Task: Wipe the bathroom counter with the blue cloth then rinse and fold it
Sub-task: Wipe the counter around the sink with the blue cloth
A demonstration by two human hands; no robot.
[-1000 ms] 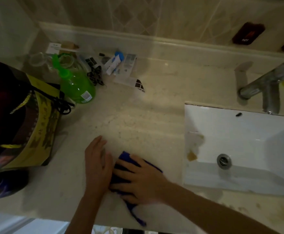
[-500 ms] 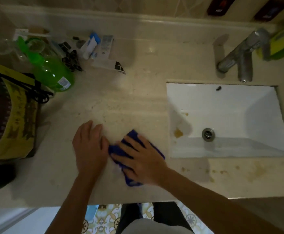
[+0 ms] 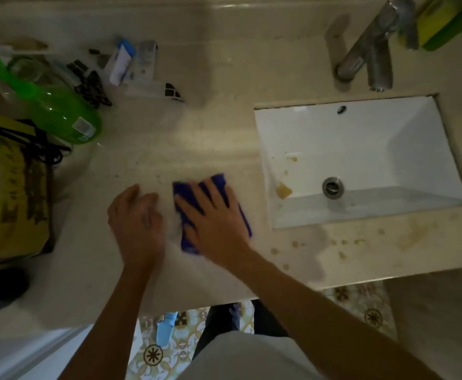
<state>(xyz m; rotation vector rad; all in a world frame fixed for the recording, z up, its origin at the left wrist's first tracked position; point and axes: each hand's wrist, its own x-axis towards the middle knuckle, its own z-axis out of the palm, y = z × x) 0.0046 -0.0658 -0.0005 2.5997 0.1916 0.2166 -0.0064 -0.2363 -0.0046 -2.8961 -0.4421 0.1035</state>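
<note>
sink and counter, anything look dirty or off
Yes: brownish stains in the sink near the drain, and yellowish spots along the counter edge in front of it.

Both forearms bare, reaching forward from the lower edge of the view. Right hand (image 3: 213, 218) palm down, fingers (image 3: 190, 204) spread wide and pointing up-left, pressed flat on the blue cloth (image 3: 218, 183). Left hand (image 3: 135, 218) just beside it (apart, not touching), palm down on the table (image 3: 169, 149), fingers loosely together, holding nothing. Right forearm angled in from the lower right; left nearly straight up. Edges slightly blurred.
</note>
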